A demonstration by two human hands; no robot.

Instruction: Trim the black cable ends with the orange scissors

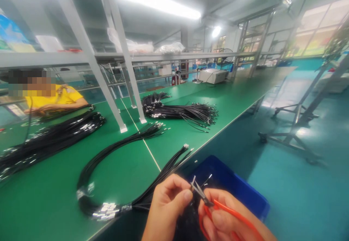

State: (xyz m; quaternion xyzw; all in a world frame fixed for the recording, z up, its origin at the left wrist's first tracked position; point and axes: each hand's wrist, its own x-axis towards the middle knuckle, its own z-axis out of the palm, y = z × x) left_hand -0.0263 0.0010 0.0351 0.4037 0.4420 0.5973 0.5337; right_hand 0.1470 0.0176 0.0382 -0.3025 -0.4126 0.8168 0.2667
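Observation:
My left hand (173, 201) pinches a thin black cable near its end, where a pale tip (193, 179) sticks up. In my right hand (222, 210) is a pair of scissors (201, 193) with orange handles, the blades parted and touching or very close to the cable end. To the left of my hands, a curved bundle of black cables (88, 168) lies on the green table, bound with clear wrap. White connectors (107, 211) show near the front edge. Loose cable ends (180, 153) fan out just behind my left hand.
Below my hands at the right sits a blue bin (245, 193). More cable bundles (180, 110) lie farther back on the green table (131, 161), and a thick pile (54, 135) at left. Grey shelf posts (128, 59) rise from the table. A person in yellow (64, 95) sits across.

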